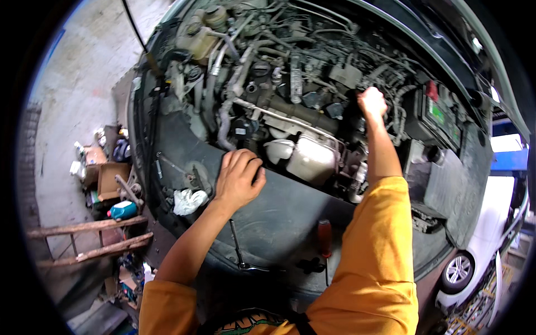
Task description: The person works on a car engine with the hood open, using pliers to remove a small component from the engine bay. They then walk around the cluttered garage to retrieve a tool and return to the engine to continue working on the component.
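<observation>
My left hand [240,176] lies on the black front cover [279,212] of a car's engine bay, its fingers loosely spread along the rear edge. Stretched out over the engine [298,111], my right hand [372,103] is closed beside dark parts and hoses; whatever it grips is hidden. A shiny metal shield [312,159] sits between the two arms. On the front cover lie a ratchet [237,245], a red-handled screwdriver [324,237] and a crumpled white cloth [190,202], the cloth to the left of my left forearm.
To the right of my right hand is the battery [419,120] with a red terminal cover. The raised hood [446,44] overhangs the far right. At left on the floor are a wooden ladder [111,223], a cardboard box [113,180] and a teal bottle [122,210]. A white car [483,234] stands at right.
</observation>
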### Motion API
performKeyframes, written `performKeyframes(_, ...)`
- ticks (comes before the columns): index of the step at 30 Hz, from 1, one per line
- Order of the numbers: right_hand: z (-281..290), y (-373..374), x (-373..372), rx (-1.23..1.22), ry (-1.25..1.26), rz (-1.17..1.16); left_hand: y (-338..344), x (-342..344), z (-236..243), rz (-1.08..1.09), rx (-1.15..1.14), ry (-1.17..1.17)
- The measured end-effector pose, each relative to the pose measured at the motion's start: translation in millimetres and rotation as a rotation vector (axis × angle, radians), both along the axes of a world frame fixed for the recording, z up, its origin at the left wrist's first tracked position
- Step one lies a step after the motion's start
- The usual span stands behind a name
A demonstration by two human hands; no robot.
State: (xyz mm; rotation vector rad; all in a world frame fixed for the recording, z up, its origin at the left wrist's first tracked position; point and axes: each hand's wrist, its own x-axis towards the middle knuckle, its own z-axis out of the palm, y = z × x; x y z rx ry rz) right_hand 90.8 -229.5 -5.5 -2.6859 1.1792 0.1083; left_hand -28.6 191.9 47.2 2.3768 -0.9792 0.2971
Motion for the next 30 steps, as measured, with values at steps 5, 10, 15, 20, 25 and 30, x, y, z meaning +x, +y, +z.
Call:
performKeyframes(5,-0.5,13.7,3.5,-0.047,-0.055,0.088,10.3,-4.0,-5.7,0.041,-0.025,-0.039)
performKeyframes(10,-19.0,-18.7,-3.1,-0.041,-0.125,0.154,12.9,-1.6,-14.5,-0.005,-0.059,-0.063)
performKeyframes(15,-1.7,-32.0,16.5,-0.159,-0.271,0.267,22.6,-13.4,-22.1,0.079,-0.066,-0.136)
performKeyframes(20,100.9,-89.7,4.4,-0.161,-0.087,0.500,18.2,-13.3,-25.4,0.042,-0.083,-0.147)
performKeyframes(25,154.1,65.0,-102.3,0.541,-0.460,0.424,22.0,-10.2,-28.3,0.011,-0.044,-0.127)
performKeyframes(30,205.7,253.2,-232.4,1.200,-0.868,0.246,24.2,-10.3,-10.9,0.005,0.009,-0.019)
